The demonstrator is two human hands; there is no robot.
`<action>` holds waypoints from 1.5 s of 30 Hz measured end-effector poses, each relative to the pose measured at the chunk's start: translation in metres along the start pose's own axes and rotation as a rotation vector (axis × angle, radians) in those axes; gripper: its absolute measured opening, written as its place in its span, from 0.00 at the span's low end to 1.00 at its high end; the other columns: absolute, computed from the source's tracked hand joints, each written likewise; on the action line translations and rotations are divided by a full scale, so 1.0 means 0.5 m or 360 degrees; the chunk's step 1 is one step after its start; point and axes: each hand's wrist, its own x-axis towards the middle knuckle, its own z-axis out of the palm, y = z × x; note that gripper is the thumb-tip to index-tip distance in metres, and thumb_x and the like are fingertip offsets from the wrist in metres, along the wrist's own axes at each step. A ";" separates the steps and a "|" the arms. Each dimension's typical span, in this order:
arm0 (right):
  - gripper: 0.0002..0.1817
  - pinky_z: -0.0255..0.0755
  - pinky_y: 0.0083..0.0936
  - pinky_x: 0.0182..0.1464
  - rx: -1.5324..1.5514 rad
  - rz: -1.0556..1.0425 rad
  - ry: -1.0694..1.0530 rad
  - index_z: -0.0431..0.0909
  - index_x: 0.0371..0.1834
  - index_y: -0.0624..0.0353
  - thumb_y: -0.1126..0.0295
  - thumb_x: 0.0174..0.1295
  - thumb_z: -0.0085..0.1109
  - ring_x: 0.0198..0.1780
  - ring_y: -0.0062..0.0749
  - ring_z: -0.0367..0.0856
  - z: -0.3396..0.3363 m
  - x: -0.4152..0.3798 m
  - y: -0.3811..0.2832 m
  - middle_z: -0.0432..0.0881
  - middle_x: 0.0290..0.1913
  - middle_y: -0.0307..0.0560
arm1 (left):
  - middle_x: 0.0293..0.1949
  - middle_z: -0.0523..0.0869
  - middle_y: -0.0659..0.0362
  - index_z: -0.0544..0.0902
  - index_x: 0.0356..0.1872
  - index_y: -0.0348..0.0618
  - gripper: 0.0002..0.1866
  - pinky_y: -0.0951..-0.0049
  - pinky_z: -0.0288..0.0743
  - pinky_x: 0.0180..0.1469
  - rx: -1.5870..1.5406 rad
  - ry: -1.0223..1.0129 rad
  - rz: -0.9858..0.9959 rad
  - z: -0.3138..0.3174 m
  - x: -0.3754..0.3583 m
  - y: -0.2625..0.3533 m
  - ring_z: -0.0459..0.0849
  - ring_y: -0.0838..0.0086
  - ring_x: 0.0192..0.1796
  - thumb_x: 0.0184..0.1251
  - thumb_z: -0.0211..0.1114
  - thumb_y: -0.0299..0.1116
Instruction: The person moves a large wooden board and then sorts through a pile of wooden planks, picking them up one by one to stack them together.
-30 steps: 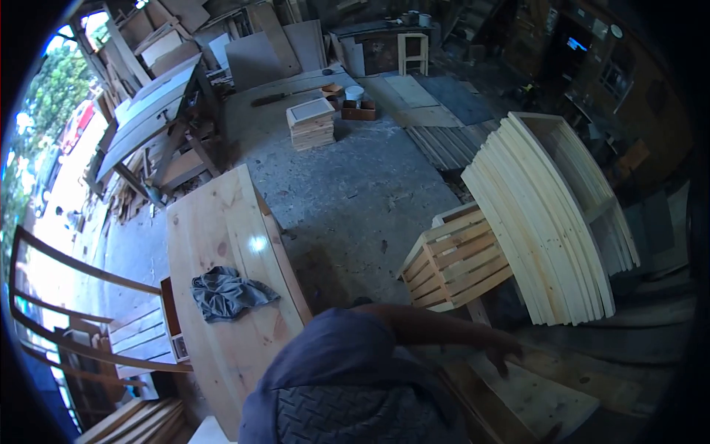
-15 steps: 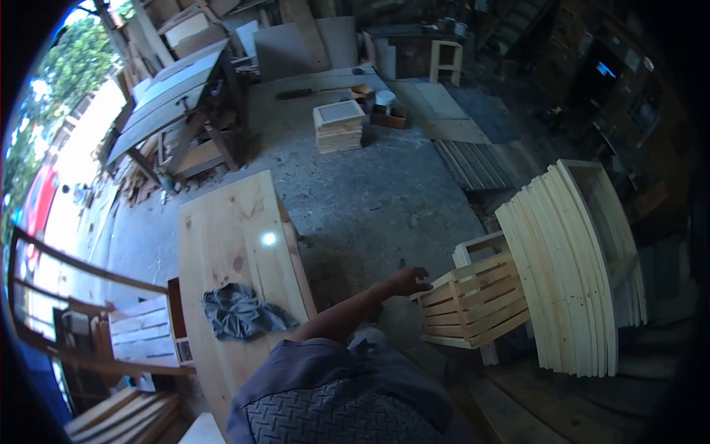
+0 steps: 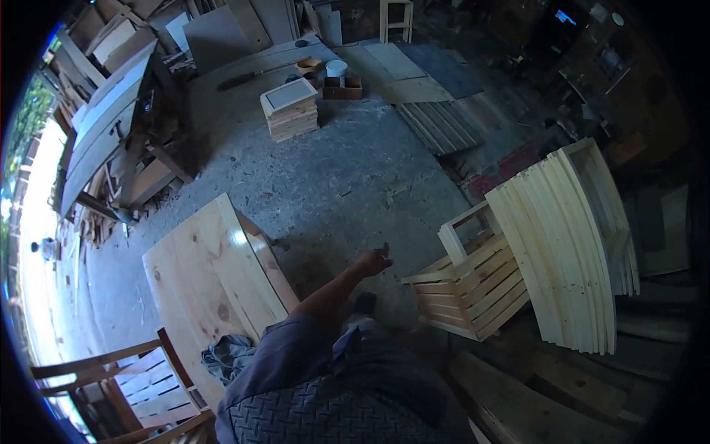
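Note:
My left hand (image 3: pixel 376 262) reaches out over the grey floor (image 3: pixel 333 192), between the wooden bench top and the slatted crate. Its fingers look loosely apart, and I see nothing in them. A slatted wooden crate (image 3: pixel 470 292) is to the right of this hand, not touched by it. To the left is a plank bench top (image 3: pixel 203 266) with a crumpled grey cloth (image 3: pixel 229 357) at its near end. My right hand is out of view.
A tall stack of pale wooden frames (image 3: pixel 555 251) is at the right. Farther ahead are a small frame pile (image 3: pixel 292 118), a brown box (image 3: pixel 342 89) and a white tub (image 3: pixel 336 68). A work table (image 3: pixel 107 118) stands at the upper left, slatted furniture (image 3: pixel 157 385) at the lower left.
The view has turned and shifted, so the bench top sits lower left. My left hand appears farther left of the crate, and one of my feet now shows below it.

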 end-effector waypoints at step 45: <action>0.30 0.70 0.33 0.52 0.1621 -0.2202 -0.0530 0.69 0.62 0.70 0.62 0.63 0.65 0.49 0.36 0.75 -0.122 0.076 -1.717 0.79 0.52 0.56 | 0.22 0.81 0.44 0.82 0.33 0.36 0.34 0.54 0.74 0.38 -0.0070 0.0676 0.0729 -0.960 0.211 0.166 0.84 0.49 0.35 0.57 0.61 0.65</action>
